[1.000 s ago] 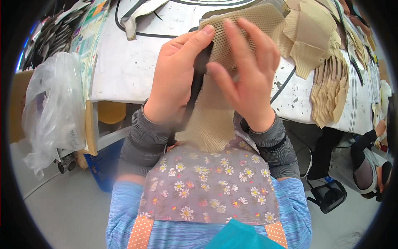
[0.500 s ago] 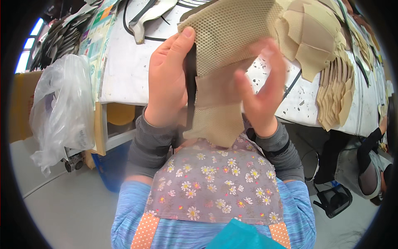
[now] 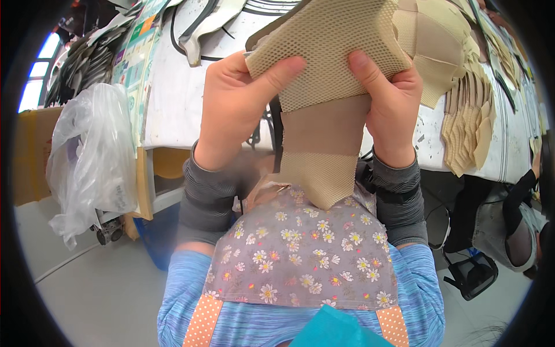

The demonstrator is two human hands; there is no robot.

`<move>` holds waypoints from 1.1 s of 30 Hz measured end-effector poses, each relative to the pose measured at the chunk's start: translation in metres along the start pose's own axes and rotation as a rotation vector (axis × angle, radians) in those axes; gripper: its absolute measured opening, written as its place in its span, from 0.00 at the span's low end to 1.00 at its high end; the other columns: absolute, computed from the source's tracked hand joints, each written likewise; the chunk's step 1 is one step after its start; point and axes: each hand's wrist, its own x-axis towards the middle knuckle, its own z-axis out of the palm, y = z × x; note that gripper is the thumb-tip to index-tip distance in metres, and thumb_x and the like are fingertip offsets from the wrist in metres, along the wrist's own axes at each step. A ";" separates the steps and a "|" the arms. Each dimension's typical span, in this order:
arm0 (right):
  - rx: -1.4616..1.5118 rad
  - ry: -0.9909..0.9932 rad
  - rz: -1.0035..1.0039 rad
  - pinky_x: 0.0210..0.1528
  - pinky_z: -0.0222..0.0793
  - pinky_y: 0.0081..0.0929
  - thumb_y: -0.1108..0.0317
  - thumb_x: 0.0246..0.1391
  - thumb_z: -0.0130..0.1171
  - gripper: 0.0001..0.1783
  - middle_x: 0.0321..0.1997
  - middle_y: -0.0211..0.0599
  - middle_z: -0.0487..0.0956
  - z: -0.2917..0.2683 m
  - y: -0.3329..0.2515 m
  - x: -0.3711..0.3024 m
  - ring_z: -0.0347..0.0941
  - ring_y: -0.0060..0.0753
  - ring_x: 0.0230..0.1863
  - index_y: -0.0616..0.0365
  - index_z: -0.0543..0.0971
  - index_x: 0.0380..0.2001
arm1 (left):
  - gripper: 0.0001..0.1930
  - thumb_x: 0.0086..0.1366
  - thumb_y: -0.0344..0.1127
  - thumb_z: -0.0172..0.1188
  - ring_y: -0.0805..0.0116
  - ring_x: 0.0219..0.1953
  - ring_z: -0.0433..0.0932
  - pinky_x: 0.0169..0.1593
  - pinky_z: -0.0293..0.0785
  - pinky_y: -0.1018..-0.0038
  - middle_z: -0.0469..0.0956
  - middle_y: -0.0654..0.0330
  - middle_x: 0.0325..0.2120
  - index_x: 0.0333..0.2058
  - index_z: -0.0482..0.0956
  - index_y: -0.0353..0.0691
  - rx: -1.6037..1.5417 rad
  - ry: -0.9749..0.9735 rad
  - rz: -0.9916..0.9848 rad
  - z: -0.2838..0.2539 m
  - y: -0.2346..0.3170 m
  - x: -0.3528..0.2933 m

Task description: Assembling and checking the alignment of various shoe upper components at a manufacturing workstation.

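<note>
Between my two hands hangs a beige mesh fabric piece [image 3: 332, 55], with a smooth brown band across its middle and a finer mesh end drooping toward my flowered apron. A dark strip [image 3: 276, 130] runs along its left side. My left hand [image 3: 234, 107] is closed on the left edge, thumb lying over the mesh. On the right edge, my right hand [image 3: 393, 104] grips too, its thumb pressed on top and the fingers behind the fabric, mostly hidden. The piece is held up above the front edge of the white-covered table.
Stacks of similar beige fabric pieces [image 3: 436, 43] lie at the table's right, with a layered pile [image 3: 468, 124] near its front edge. A clear plastic bag [image 3: 95, 156] hangs at the left. Dark cut pieces [image 3: 81, 66] are heaped far left. Another person [image 3: 509, 222] sits at the right.
My right hand, blurred and off the fabric's edge before, has closed on the right edge. The left thumb has slid inward over the mesh, and the piece has shifted slightly to the right.
</note>
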 end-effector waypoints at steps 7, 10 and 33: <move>0.070 0.108 0.058 0.43 0.72 0.20 0.71 0.55 0.64 0.14 0.41 0.35 0.82 0.000 -0.001 -0.002 0.77 0.22 0.39 0.65 0.79 0.43 | 0.19 0.58 0.24 0.66 0.74 0.44 0.77 0.49 0.75 0.74 0.79 0.58 0.43 0.48 0.74 0.30 -0.161 -0.049 -0.067 0.010 -0.014 -0.001; 0.059 0.119 0.042 0.43 0.71 0.20 0.71 0.55 0.64 0.14 0.41 0.34 0.82 -0.001 0.002 -0.001 0.77 0.22 0.40 0.65 0.79 0.44 | 0.18 0.58 0.28 0.67 0.75 0.43 0.77 0.48 0.74 0.76 0.79 0.59 0.42 0.47 0.75 0.30 -0.164 -0.069 -0.067 0.010 -0.014 0.001; -0.046 0.185 0.190 0.49 0.70 0.23 0.66 0.56 0.63 0.22 0.48 0.37 0.79 -0.044 0.016 0.023 0.75 0.27 0.47 0.64 0.73 0.51 | 0.18 0.66 0.46 0.58 0.88 0.24 0.64 0.27 0.60 0.88 0.73 0.75 0.24 0.44 0.79 0.36 0.187 -0.319 -0.407 -0.007 -0.021 0.005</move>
